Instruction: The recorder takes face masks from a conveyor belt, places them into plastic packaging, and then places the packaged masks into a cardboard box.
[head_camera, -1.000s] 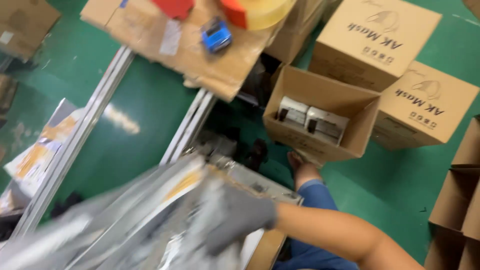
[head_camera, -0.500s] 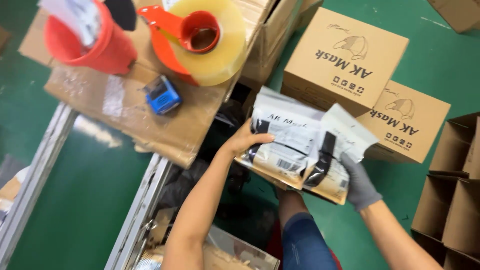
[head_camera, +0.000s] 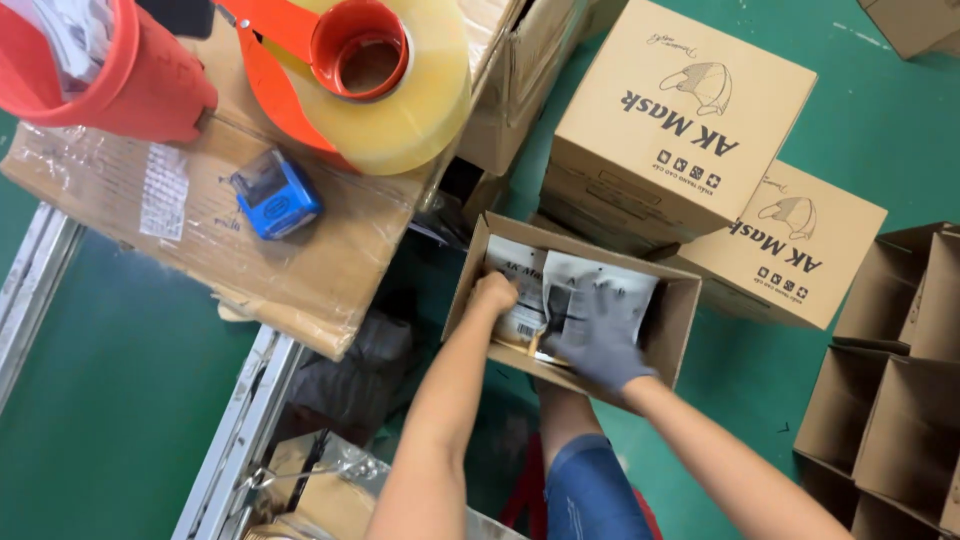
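Both hands are down inside the open box (head_camera: 680, 330), gripping a stack of white packets (head_camera: 590, 290). Left hand (head_camera: 493, 296), bare, is closed on the stack's left edge; right hand (head_camera: 597, 335), in a grey glove, lies spread over the top packet with fingers curled at its near edge. Packets sit upright against the box's far wall. Two sealed cartons (head_camera: 680, 110) stand just behind the box. A tape roll (head_camera: 400, 90) and a blue stamp (head_camera: 275, 193) rest on cardboard well to the box's left.
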